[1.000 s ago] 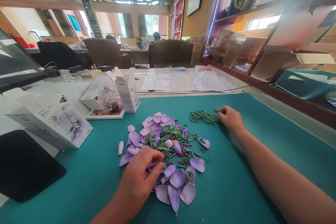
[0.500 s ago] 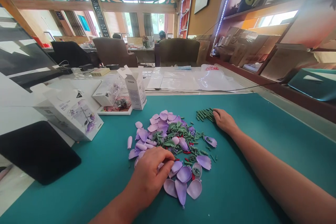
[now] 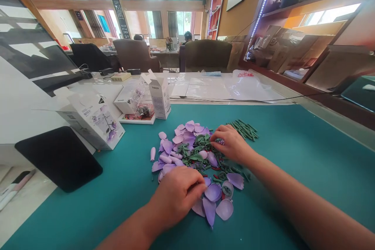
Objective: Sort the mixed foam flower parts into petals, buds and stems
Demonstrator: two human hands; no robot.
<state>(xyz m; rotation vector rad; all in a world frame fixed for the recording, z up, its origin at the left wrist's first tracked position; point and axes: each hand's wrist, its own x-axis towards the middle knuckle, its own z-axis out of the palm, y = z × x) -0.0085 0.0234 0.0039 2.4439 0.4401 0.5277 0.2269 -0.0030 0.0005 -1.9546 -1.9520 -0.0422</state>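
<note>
A loose pile of toy flower pieces lies on the green mat [image 3: 131, 207], with lilac petals [image 3: 187, 138], green leaf pieces [image 3: 202, 140] and small red pieces among them. My left hand [image 3: 178, 191] is at the near side of the pile, thumb and fingers pinched together; whatever they hold is hidden. Over the far right of the pile, my right hand [image 3: 231, 144] reaches down with curled fingertips closed at the green pieces. What it grips is too small to make out. Behind that hand, green stem pieces [image 3: 244, 129] lie side by side in a separate group.
Left of the pile stand a printed flower box [image 3: 98, 123] and a dark tablet [image 3: 58, 158]. A taller white box [image 3: 159, 97] is near a tray [image 3: 137, 119] with plastic wrapping. Clear sheets [image 3: 211, 88] cover the desk behind the mat. Farther back are chairs and people.
My right hand has left the green stem group and moved left and nearer, into the pile. My left hand stays at the near side, still pinched. The view has shifted slightly.
</note>
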